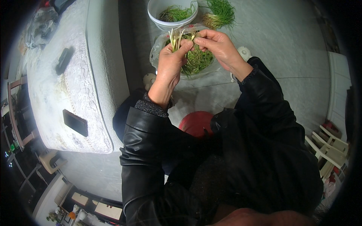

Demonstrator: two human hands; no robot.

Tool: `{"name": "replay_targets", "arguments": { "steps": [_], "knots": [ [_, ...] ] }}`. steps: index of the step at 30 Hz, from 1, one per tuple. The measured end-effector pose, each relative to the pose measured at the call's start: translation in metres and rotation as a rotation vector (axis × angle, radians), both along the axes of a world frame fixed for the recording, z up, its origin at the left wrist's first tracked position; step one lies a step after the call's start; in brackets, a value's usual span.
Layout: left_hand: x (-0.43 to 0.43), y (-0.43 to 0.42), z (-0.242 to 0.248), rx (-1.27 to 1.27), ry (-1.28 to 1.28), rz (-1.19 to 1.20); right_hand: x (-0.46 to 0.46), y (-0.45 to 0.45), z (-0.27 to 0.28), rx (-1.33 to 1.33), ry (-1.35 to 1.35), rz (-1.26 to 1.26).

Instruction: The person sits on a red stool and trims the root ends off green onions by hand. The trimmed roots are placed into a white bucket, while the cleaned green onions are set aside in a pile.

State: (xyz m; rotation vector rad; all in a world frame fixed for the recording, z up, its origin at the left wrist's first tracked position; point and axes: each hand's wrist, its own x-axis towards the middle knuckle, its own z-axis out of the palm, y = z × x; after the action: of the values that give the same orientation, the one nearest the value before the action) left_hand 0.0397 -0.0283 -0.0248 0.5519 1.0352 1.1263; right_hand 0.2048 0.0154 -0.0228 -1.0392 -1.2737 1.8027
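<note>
A small bunch of thin green stalks with white bulb ends (176, 39) is held upright in my left hand (173, 58). Close against it, the thumb and fingers of my right hand (214, 45) pinch a small bulb with roots (193, 37). Beneath both hands, a clear plastic bag (154, 56) lies open on the floor with tangled green stalks (199, 60) in it. Beyond the bag stands a white plastic bucket (172, 25) with more greens and dark matter inside. A pile of green stalks with pale, rooted ends (222, 12) lies on the floor to the bucket's right.
To the left is a couch or bed with a pale quilted cover (51, 107), bearing a dark phone (75, 123) and a dark elongated case (64, 61). A red round stool seat (195, 123) shows between my legs. White slippers (243, 52) are at my feet. Pale chairs (328, 147) stand at right.
</note>
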Motion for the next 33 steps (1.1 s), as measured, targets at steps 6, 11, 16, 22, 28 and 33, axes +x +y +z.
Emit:
{"name": "replay_targets", "arguments": {
  "steps": [6, 11, 16, 22, 28, 33],
  "knots": [
    [0.0036, -0.0007, 0.0037, 0.008, 0.070, 0.024, -0.0011, -0.0013, 0.0003, -0.009, 0.020, -0.021],
    [0.0036, -0.0016, 0.0053, 0.013, 0.078, 0.018, -0.0011, -0.0011, -0.0010, 0.037, -0.009, -0.015],
    [0.0038, -0.0018, 0.0026, 0.017, 0.077, 0.012, 0.0002, 0.0003, -0.0034, 0.044, 0.002, 0.000],
    [0.0059, -0.0013, 0.0016, 0.033, 0.070, 0.016, -0.0010, 0.0004, -0.0046, 0.052, -0.015, -0.013],
    [0.0027, -0.0013, 0.0033, 0.024, 0.079, -0.035, -0.0028, -0.0002, -0.0088, 0.244, -0.143, -0.043],
    [0.0011, -0.0011, 0.0024, 0.010, 0.058, -0.046, -0.0035, 0.0025, -0.0090, 0.366, -0.226, -0.085]
  ]
}}
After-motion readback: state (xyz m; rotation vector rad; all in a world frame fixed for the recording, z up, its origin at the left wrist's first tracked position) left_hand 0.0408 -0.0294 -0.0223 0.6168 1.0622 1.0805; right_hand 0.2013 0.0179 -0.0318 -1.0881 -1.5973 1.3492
